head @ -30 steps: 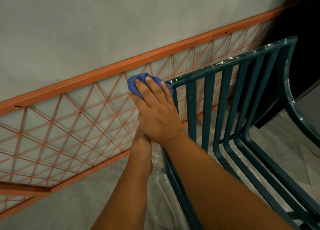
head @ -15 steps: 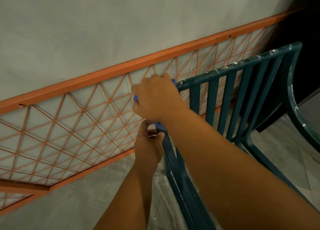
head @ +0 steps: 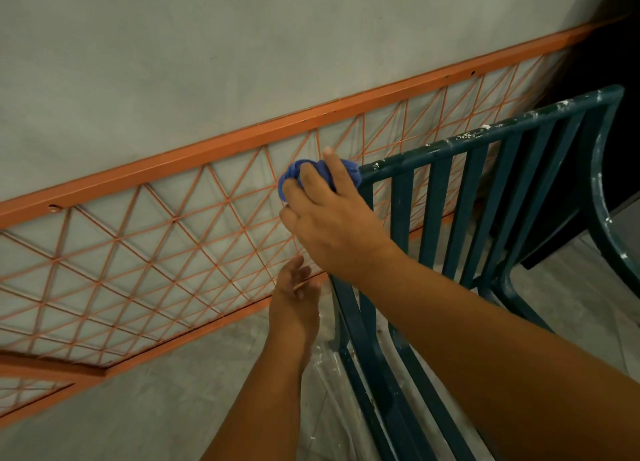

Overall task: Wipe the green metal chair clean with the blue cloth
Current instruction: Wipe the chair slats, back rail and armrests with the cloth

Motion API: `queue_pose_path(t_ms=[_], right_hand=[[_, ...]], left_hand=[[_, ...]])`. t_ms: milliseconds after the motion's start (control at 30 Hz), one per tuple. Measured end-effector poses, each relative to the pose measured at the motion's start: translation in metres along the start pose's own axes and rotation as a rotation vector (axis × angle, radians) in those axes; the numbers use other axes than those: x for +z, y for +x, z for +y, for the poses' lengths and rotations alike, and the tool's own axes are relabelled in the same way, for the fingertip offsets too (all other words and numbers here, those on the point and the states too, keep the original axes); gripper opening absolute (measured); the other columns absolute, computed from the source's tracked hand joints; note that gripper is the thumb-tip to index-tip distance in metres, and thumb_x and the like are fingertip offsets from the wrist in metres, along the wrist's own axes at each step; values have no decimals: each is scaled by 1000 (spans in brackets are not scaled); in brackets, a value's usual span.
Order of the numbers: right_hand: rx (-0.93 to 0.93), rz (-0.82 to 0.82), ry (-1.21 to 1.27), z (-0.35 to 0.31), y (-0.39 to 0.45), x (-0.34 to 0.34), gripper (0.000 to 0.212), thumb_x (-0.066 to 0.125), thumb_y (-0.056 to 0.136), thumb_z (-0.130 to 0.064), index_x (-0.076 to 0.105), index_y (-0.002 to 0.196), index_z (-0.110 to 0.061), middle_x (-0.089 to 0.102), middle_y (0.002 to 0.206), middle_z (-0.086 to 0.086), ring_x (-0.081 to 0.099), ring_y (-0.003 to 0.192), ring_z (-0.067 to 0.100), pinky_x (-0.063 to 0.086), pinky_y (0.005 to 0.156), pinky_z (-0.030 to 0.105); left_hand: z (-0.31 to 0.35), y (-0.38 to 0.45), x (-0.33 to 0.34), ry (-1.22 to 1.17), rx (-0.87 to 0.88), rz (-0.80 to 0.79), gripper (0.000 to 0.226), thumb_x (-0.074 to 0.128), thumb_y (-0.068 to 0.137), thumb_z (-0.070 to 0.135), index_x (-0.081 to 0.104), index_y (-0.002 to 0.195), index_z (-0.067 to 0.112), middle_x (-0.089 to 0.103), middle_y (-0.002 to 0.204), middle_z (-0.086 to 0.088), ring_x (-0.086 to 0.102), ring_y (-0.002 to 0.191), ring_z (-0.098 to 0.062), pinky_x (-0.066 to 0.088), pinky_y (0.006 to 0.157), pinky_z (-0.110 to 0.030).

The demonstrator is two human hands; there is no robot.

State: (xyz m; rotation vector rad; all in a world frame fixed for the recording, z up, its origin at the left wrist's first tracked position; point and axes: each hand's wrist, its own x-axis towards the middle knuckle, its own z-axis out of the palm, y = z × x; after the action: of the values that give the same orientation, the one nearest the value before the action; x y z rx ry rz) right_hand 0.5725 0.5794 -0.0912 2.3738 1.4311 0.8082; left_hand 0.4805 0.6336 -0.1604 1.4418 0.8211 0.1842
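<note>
Right hand presses the bunched cloth against the chair top rail's left corner, fingers curled over it — left hand below, fingers loose, holding nothing.

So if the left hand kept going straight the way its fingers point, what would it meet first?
Likely the orange lattice panel: the left hand points up at its lower rail, beside the green chair. Depth is unclear.
</note>
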Motion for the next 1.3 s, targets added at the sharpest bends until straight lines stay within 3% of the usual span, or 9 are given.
queue_pose_path(t_ms=[167, 267, 467, 533, 600, 700, 967, 1200, 1300], right_hand=[[-254, -157, -180, -1, -8, 10, 45, 20, 92, -6, 63, 104, -5, 63, 106, 16, 52, 114, 40, 13, 111, 63], [-608, -219, -104, -3, -27, 18, 28, 43, 92, -24, 68, 103, -17, 68, 106, 7, 56, 112, 32, 3, 114, 58], [-292, -122, -162, -16, -33, 22, 40, 27, 93, -12, 66, 103, -9, 66, 111, 15, 53, 118, 37, 0, 113, 61], [-199, -210, 38, -36, -51, 32, 30, 44, 91, -19, 68, 105, -9, 66, 113, 15, 53, 120, 34, 11, 115, 55], [-305, -299, 239, -47, -71, 42, 21, 57, 89, -22, 70, 102, -12, 67, 108, 11, 52, 120, 34, 19, 116, 54], [-499, -224, 210, -33, -77, 44, 15, 61, 85, -25, 72, 95, -21, 69, 100, 2, 56, 114, 28, -3, 116, 56], [-7, -70, 471, -66, -132, 60, 73, 53, 84, -16, 21, 148, -22, 11, 159, 3, 3, 147, 28, 5, 117, 54], [527, -205, 992, -120, -197, 55, 59, 37, 96, -45, 11, 148, -44, 3, 159, -15, 16, 143, 12, 26, 112, 28], [811, -174, 1343, -104, -188, 37, 38, 39, 93, -54, 30, 126, -72, 37, 139, -33, 39, 128, -9, 34, 109, 19]], left_hand=[[-6, 3, -10, -76, -42, 225, 32, 39, 97, 2, 52, 115, 25, 60, 119, -2, 57, 109, -21, 43, 82, -27], [2, 5, -15, -120, -27, 298, 28, 39, 98, 5, 51, 115, 25, 59, 114, 0, 58, 110, -22, 46, 90, -33], [18, 1, -16, -166, -6, 300, 30, 38, 98, 6, 52, 120, 20, 60, 118, -2, 58, 107, -20, 45, 89, -32], [22, -1, -12, -163, 4, 281, 30, 38, 99, 7, 53, 121, 20, 60, 120, -2, 59, 108, -20, 46, 91, -33], [24, -3, -10, -148, 16, 255, 27, 37, 100, 10, 53, 118, 23, 60, 121, 1, 58, 111, -20, 44, 93, -34], [27, -6, -7, -154, 30, 206, 25, 39, 100, 13, 54, 115, 27, 61, 117, 4, 57, 112, -18, 43, 88, -29], [36, -15, 11, -204, 35, 67, 26, 40, 101, 16, 54, 117, 30, 60, 121, 3, 57, 106, -10, 47, 83, -22], [56, -10, 18, -120, 183, 59, 33, 49, 97, 20, 50, 129, 31, 63, 116, 6, 60, 99, -2, 42, 71, -16], [71, -11, 23, -96, 271, 97, 36, 50, 97, 22, 47, 131, 34, 59, 114, 17, 57, 96, 3, 41, 70, -15]])
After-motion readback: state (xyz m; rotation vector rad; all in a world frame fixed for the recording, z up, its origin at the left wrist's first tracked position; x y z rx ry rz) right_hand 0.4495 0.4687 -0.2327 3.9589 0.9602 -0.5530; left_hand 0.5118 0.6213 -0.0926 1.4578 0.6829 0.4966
